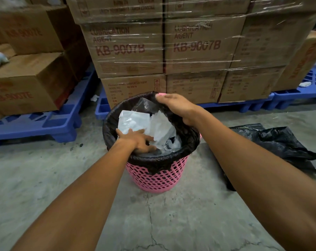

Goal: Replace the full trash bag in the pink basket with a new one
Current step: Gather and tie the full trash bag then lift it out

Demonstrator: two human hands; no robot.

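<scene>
A pink mesh basket (157, 178) stands on the concrete floor in the middle of the view. A black trash bag (110, 124) lines it, folded over the rim, with white paper and clear plastic waste (133, 122) inside. My left hand (137, 140) reaches into the bag at its near left side, fingers spread and pressing on the waste. My right hand (177, 107) grips the bag's edge at the far right rim. A second black bag (280, 144) lies crumpled on the floor to the right of the basket.
Shrink-wrapped cardboard boxes (198, 48) on blue pallets (44, 124) stand close behind the basket and to the left. A cracked concrete floor (153, 223) stretches toward me. Bits of white litter lie on the pallets.
</scene>
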